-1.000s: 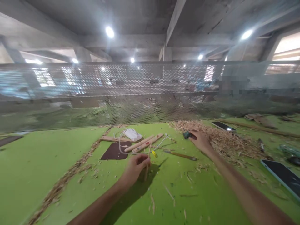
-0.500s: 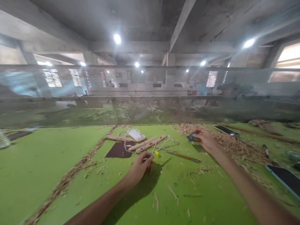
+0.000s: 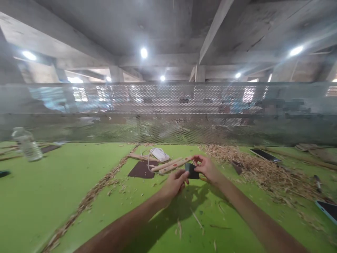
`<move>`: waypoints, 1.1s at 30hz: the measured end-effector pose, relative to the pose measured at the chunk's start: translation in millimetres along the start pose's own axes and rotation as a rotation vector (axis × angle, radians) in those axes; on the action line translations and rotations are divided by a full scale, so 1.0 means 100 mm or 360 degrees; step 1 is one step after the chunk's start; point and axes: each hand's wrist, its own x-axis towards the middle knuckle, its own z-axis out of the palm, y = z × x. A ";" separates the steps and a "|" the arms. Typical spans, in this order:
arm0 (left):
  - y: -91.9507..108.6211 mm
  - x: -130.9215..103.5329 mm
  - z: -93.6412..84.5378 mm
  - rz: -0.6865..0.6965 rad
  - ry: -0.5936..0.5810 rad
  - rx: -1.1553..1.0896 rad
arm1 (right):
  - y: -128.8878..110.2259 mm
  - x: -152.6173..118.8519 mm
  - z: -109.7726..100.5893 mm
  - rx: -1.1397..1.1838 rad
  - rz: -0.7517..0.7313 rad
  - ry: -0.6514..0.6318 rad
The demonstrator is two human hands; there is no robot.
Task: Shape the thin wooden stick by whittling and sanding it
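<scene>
Head view shows your left hand and right hand, fingers pinched narrow on a small dark sheet above the green desk, near pale sticks. It looks light, thin and flexible, probably steadiest held by opposite edges; whether anything lies beneath is unclear.

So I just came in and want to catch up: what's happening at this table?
A person's left hand and right hand meet over the bright green table, both holding a small dark green, flat piece. Just beyond lie two pale wooden sticks, beside a dark brown square sheet. Curly tan wood shavings are heaped to the right.
</scene>
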 end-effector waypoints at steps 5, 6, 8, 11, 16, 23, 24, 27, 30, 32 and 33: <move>-0.11 0.06 -0.04 0.0057 0.0159 0.0066 | 0.19 -0.09 0.14 -0.0003 -0.0066 0.0195; -0.13 0.05 -0.06 0.0070 0.0163 0.0075 | 0.22 -0.11 0.15 -0.0027 -0.0061 0.0184; -0.14 0.03 -0.10 0.0116 0.0156 0.0124 | 0.27 -0.14 0.16 -0.0124 -0.0101 0.0170; -0.13 0.03 -0.14 0.0198 0.0182 0.0218 | 0.31 -0.19 0.15 -0.0593 -0.0511 0.0326; -0.11 0.07 -0.23 0.0330 0.0272 0.0387 | 0.22 -0.28 0.16 -0.1566 -0.1215 0.0512; -0.15 0.02 -0.24 0.0398 0.0201 0.0369 | 0.21 -0.29 0.25 -0.1542 -0.1200 -0.0206; -0.15 0.01 -0.23 0.0417 0.0189 0.0403 | 0.20 -0.28 0.24 -0.1487 -0.1107 -0.0250; -0.10 -0.02 -0.24 0.0455 0.0164 0.0479 | 0.17 -0.26 0.21 -0.1301 -0.0874 -0.0353; -0.06 -0.03 -0.27 0.0467 0.0109 0.0548 | 0.17 -0.24 0.17 -0.1130 -0.0776 -0.0387; -0.03 -0.03 -0.29 0.0486 0.0040 0.0623 | 0.19 -0.22 0.14 -0.1083 -0.0728 -0.0375; -0.03 -0.03 -0.30 0.0481 0.0006 0.0650 | 0.21 -0.22 0.13 -0.1077 -0.0709 -0.0370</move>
